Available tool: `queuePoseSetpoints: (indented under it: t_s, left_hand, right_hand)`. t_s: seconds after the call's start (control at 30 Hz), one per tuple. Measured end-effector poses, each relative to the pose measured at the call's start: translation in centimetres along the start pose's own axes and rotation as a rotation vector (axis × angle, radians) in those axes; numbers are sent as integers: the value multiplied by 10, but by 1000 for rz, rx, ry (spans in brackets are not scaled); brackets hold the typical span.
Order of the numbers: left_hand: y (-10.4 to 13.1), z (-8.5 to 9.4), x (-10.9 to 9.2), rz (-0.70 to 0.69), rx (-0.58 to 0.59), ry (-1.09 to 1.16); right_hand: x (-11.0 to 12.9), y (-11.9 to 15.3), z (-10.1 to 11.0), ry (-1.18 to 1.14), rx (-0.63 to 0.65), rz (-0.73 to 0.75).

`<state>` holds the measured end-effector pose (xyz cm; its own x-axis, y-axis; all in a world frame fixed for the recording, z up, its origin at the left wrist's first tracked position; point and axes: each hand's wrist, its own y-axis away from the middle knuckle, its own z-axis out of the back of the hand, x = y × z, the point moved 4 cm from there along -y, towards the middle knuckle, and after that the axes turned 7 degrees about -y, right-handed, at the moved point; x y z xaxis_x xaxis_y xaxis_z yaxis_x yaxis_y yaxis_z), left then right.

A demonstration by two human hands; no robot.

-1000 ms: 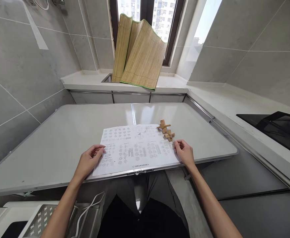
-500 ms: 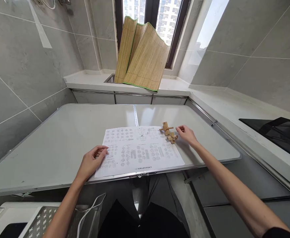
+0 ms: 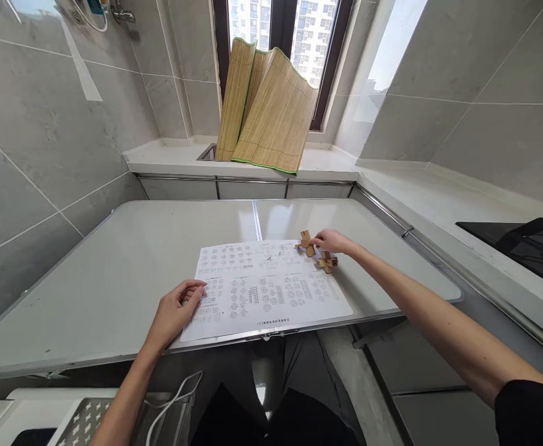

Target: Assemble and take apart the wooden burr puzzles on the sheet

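Note:
A printed sheet [image 3: 252, 321], covered with small line diagrams, lies on the white folding table at its near edge. On the sheet's left edge rests my left hand [image 3: 176, 308], its fingers loosely bent and holding nothing. Two interlocking wooden burr puzzles sit by the sheet's far right corner. My right hand [image 3: 334, 241] reaches the farther wooden puzzle [image 3: 305, 243] from the right, with its fingertips closed on one of that puzzle's bars. Just nearer to me is the second wooden puzzle [image 3: 327, 262], which neither hand holds.
The folding table [image 3: 127, 266] has a seam down its middle. Behind it, a bamboo mat [image 3: 275, 114] stands over a sink on the white counter [image 3: 336, 155]. A black cooktop [image 3: 522, 248] is on the right counter. A white cable [image 3: 173, 399] hangs at lower left.
My right hand has moved left from beside the puzzles and taken hold of the farther one, which appears slightly tilted. My left hand stays on the sheet.

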<state>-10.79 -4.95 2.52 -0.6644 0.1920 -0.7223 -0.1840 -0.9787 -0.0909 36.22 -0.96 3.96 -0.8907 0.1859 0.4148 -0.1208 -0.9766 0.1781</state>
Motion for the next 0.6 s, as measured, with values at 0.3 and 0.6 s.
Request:
queuePoseSetpoints:
  t_s: [0.3, 0.6]
  left_hand:
    - [0, 0, 1, -13, 0, -40]
    - [7, -19, -45, -283, 34, -157]
  right_hand:
    - [66, 39, -13, 76, -126, 323]
    - [104, 116, -57, -141, -321, 778]
